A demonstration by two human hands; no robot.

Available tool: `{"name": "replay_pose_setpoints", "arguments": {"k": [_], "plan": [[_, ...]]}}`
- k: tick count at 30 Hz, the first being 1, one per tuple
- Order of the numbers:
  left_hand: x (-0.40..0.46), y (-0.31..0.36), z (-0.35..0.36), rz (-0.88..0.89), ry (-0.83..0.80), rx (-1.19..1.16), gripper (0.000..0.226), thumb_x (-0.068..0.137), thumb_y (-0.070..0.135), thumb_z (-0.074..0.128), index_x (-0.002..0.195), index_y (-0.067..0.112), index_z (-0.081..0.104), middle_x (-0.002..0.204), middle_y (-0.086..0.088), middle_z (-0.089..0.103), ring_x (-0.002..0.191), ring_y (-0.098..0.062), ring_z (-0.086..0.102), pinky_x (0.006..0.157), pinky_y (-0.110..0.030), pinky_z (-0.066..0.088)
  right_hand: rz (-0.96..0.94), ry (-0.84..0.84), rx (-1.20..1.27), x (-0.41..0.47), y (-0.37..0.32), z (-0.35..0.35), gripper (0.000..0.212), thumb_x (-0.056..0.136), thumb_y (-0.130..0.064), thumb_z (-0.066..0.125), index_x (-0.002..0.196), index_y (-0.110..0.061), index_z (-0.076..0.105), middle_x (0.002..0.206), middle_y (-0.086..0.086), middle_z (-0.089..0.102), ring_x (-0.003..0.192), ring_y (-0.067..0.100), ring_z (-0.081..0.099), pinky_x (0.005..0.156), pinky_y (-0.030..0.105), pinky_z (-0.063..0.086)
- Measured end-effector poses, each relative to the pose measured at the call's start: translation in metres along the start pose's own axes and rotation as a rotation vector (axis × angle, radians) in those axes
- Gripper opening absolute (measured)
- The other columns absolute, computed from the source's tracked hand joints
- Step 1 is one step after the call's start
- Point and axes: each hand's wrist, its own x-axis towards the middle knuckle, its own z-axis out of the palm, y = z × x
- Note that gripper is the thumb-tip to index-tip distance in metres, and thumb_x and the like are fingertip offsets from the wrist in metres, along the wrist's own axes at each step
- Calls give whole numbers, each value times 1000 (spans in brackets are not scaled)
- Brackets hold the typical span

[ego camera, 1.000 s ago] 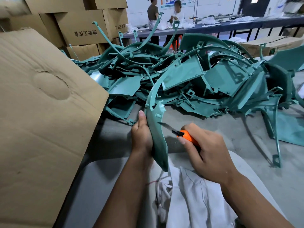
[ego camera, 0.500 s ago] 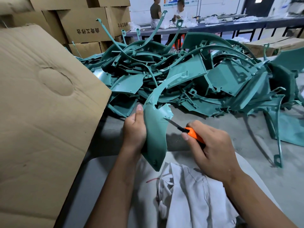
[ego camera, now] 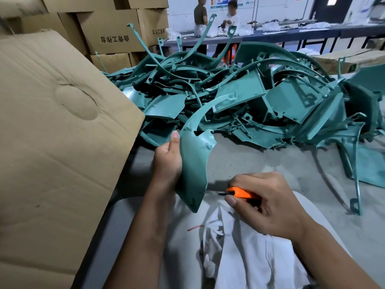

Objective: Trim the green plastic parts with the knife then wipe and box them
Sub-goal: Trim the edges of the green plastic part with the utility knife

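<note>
Since a second ago my right hand [ego camera: 268, 207] has dropped away from the part [ego camera: 193, 163]: the knife [ego camera: 239, 192] was up against the part's right edge then, and now it sits low, apart from the plastic, just off the part's bottom tip. The part itself has turned to show more of its broad face.

Largest first: the box flap [ego camera: 52, 132] fills the space left of my left hand [ego camera: 167, 161], and I cannot see inside the box, so I cannot tell how many parts are packed. Beyond my fingertips lies the pile [ego camera: 260, 97], big and tangled, so I judge most of the work is left. The cloth [ego camera: 245, 253] lies bunched under my right wrist, untouched for now.

My left hand grips the part along its left edge, thumb upright against the face, the other fingers hidden behind it. The part stands nearly upright, its long arm curving up toward the pile and its bottom tip down by the cloth. My right hand is clenched round the knife's orange handle, thumb under it; only a short dark stub shows at the nose, so I cannot tell whether the blade is out.

I reckon trimming on this piece is finished or pausing; wiping and boxing it are yet to come.
</note>
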Motion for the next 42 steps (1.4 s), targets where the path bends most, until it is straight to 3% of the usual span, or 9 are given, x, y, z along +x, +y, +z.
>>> {"name": "replay_pose_setpoints", "arguments": {"k": [6,13,16,19,23,28,34,37,42], "plan": [[-4,1,5,8,-3,25,64,82,74,43,53,18,52,57,-1,49,67,-25,46,67,-40,37,97,256,-224,4,3,7,29,104,-34,58,84,-14,63,64,-12,42,54,11,41,48,35,38],[-1,-1,4,7,20,-20,64,91,67,47,61,11,57,63,-4,58,69,-24,52,68,-37,41,2,86,-120,2,3,8,29,103,-38,58,83,-18,64,66,-14,44,56,4,38,52,19,30],[0,4,4,-10,61,-45,62,103,57,47,71,5,63,68,-5,63,71,-24,57,69,-34,44,-7,-10,-30,0,3,7,34,104,-43,57,80,-19,62,65,-12,45,54,8,42,50,27,35],[-4,13,6,-14,35,-114,56,106,49,44,68,12,60,54,8,59,56,-13,56,57,-23,44,-29,-29,-29,-1,0,9,37,103,-40,56,81,-12,66,65,-6,45,55,13,44,50,36,38],[-13,20,7,44,-147,-301,53,109,47,37,76,13,60,48,9,53,39,-5,47,40,-16,37,-54,226,28,0,-6,6,42,106,-40,50,79,-11,62,68,-7,47,60,5,40,55,21,33],[-17,19,5,258,-90,-353,39,101,43,44,70,28,60,63,12,51,57,-6,47,52,-19,41,65,450,-33,2,-6,5,25,105,-30,50,80,-28,50,66,-25,35,55,-4,39,57,10,26],[-17,15,12,525,310,-210,13,104,27,40,93,24,46,85,17,58,75,0,54,73,-18,44,340,577,-42,2,2,12,40,109,-31,43,77,-8,47,59,8,47,52,26,46,50,41,35],[-21,12,24,431,205,-312,10,99,19,46,108,17,49,100,4,66,88,-5,64,83,-23,49,368,579,-75,2,5,11,34,109,-29,44,79,-13,46,60,4,46,52,21,44,49,36,34],[-35,16,37,373,-20,-414,6,97,17,54,100,21,54,100,-14,64,91,-27,60,85,-50,51,279,314,-190,1,9,14,31,107,-37,45,85,-17,51,60,-10,39,53,11,42,51,31,30]]}}
